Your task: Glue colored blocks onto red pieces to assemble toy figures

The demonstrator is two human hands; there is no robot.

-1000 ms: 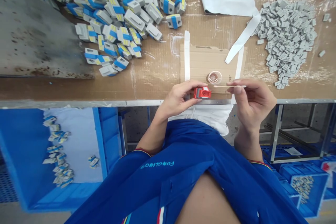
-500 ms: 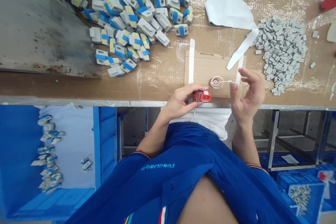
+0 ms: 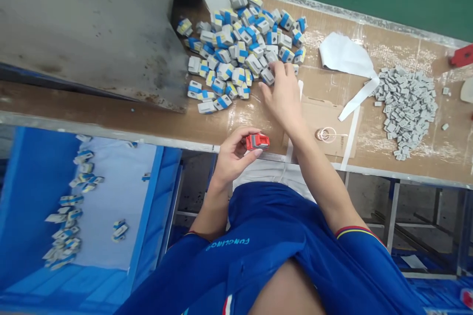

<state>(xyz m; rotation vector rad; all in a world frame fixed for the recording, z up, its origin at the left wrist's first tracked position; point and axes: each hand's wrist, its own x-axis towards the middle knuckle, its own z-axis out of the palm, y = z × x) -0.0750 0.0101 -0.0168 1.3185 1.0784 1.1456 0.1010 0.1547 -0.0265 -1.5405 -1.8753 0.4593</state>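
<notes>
Between the thumb and fingers of my left hand (image 3: 234, 153) is a small red block (image 3: 257, 141), held near the table's front edge. My right hand (image 3: 281, 89) reaches over the right side of a heap of grey parts with blue and yellow bands (image 3: 240, 49). Its fingers are apart, with the fingertips at the heap's edge beside a grey part (image 3: 267, 76). Right of my right forearm, a small round container (image 3: 325, 135) with a white-tipped stick across it rests on a taped cardboard sheet (image 3: 332, 113).
A stained metal housing (image 3: 111, 34) stands at the left of the table. A white cloth (image 3: 345, 54) and a pile of small grey pieces (image 3: 408, 103) lie to the right. Below left, a blue crate (image 3: 148, 206) holds more banded parts.
My right hand has moved left from beside the round container to the heap's edge. My left hand has shifted left with the red block. The camera view has also shifted.
</notes>
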